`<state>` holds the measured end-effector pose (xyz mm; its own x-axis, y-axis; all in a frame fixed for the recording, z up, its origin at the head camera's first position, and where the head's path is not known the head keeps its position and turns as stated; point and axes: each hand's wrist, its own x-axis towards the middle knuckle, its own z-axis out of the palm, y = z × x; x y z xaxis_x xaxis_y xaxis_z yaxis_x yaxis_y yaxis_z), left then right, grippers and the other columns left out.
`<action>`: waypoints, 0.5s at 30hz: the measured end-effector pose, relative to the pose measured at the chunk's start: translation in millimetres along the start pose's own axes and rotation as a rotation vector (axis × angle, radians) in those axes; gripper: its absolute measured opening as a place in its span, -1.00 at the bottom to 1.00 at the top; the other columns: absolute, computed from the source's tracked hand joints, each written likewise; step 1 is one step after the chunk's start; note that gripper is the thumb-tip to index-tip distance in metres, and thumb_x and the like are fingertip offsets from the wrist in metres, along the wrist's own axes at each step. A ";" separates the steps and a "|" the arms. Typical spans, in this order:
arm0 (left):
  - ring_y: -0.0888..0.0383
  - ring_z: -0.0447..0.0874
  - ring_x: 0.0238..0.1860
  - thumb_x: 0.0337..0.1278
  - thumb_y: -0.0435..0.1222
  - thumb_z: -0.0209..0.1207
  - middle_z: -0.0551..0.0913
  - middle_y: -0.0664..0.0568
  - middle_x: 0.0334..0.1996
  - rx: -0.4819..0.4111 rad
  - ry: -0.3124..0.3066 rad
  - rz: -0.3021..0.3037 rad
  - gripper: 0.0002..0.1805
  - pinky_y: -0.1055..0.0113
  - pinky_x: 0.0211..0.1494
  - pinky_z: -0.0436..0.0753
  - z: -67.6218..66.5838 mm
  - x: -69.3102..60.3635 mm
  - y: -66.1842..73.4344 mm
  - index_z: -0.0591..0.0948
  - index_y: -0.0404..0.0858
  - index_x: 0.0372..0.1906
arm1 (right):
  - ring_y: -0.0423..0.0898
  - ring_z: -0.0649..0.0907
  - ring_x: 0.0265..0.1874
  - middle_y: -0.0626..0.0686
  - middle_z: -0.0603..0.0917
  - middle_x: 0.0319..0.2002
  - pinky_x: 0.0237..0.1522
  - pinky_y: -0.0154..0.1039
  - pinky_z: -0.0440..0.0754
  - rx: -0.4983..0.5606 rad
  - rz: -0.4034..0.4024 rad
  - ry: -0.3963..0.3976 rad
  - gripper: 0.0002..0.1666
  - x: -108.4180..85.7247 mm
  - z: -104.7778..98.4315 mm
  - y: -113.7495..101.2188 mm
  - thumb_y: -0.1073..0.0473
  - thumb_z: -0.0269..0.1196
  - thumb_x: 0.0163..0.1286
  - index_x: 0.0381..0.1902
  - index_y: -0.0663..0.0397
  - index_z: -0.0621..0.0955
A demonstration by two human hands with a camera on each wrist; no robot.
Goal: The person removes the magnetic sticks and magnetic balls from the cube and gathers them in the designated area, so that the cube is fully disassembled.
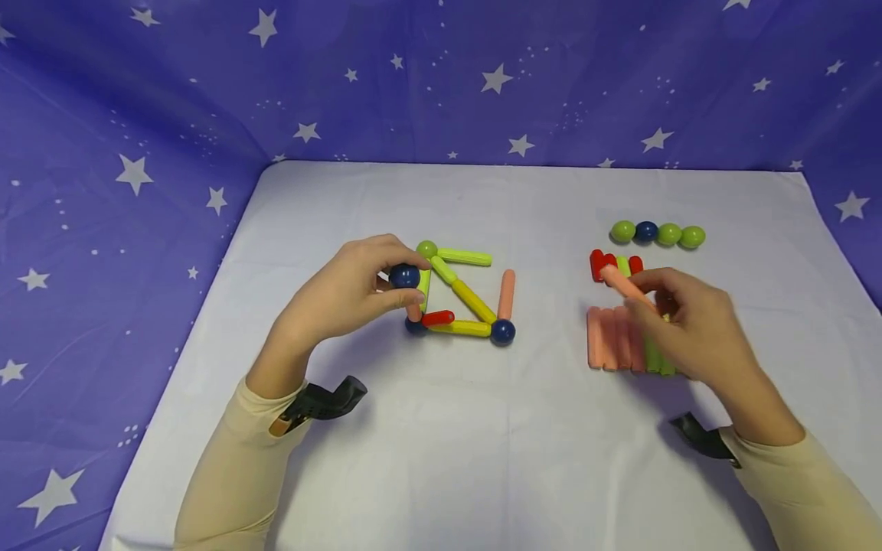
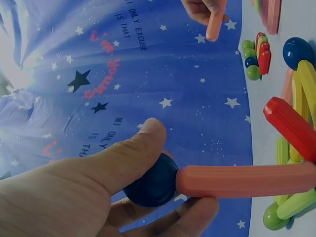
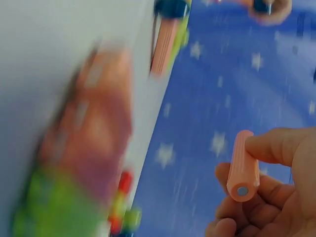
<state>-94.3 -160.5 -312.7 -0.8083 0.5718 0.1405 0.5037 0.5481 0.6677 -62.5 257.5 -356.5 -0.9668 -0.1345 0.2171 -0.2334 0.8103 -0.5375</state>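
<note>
Left hand (image 1: 344, 287) pinches a blue ball (image 1: 404, 276) atop a pink upright (image 2: 242, 180) at the near-left corner of the frame (image 1: 474, 301) on the desk (image 1: 448, 444); right hand (image 1: 696, 321) pinches a pink rod (image 1: 625, 285) above the loose rods (image 1: 609, 337); to my eye, a light, steady grip on the ball spares the upright's joints, and the pink rod is best offered end-on; the left wrist view shows the upright's length, largely hidden in the head view; only the right wrist view reveals the grey disc (image 3: 242, 190) in the pink rod's end.
</note>
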 end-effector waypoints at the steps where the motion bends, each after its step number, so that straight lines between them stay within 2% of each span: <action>1: 0.23 0.54 -0.15 0.07 -0.23 0.41 0.58 0.15 -0.14 -0.008 -0.005 0.001 -0.59 0.32 -0.14 0.61 1.0 0.3 0.9 0.64 -0.20 0.05 | -0.10 0.42 -0.59 0.04 0.53 -0.49 -0.71 -0.30 0.31 -0.027 0.056 0.028 -0.69 -2.1 -7.2 11.2 0.01 0.28 0.34 -0.02 -0.04 0.63; 5: 0.23 0.54 -0.19 0.05 -0.23 0.42 0.56 0.15 -0.20 -0.047 -0.017 0.002 -0.61 0.33 -0.18 0.63 3.7 0.8 3.2 0.64 -0.19 0.01 | 0.09 0.52 -0.34 0.24 0.60 -0.22 -0.60 -0.25 0.38 -0.170 0.333 0.042 -0.47 -9.3 -30.9 54.2 -0.09 0.16 0.37 0.11 0.18 0.53; 8: 0.23 0.54 -0.20 0.01 -0.22 0.44 0.56 0.15 -0.23 -0.057 -0.020 0.010 -0.61 0.33 -0.19 0.64 4.4 0.5 4.5 0.64 -0.18 -0.01 | 0.24 0.53 -0.20 0.36 0.54 -0.05 -0.55 -0.17 0.43 -0.245 0.476 -0.036 -0.32 -14.7 -42.8 83.0 -0.16 0.11 0.37 0.16 0.33 0.45; 12: 0.23 0.53 -0.20 0.00 -0.23 0.45 0.55 0.15 -0.23 -0.045 -0.025 0.017 -0.60 0.33 -0.17 0.64 4.3 0.4 6.4 0.64 -0.16 -0.01 | 0.30 0.54 -0.23 0.45 0.50 -0.04 -0.54 -0.09 0.47 -0.284 0.566 -0.194 -0.22 -23.6 -52.9 109.7 -0.23 0.07 0.37 0.16 0.40 0.39; 15: 0.23 0.53 -0.20 0.01 -0.25 0.44 0.54 0.15 -0.23 -0.033 -0.031 0.023 -0.61 0.32 -0.17 0.64 4.6 1.2 7.2 0.64 -0.16 -0.01 | 0.27 0.56 -0.28 0.47 0.53 -0.08 -0.51 -0.06 0.47 -0.297 0.580 -0.278 -0.28 -29.1 -55.3 121.1 -0.16 0.08 0.36 0.11 0.43 0.39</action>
<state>-90.3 -153.0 -311.1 -0.7867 0.6027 0.1335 0.5110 0.5146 0.6885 -56.9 391.1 -382.9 -0.9266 0.2572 -0.2744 0.3270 0.9113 -0.2502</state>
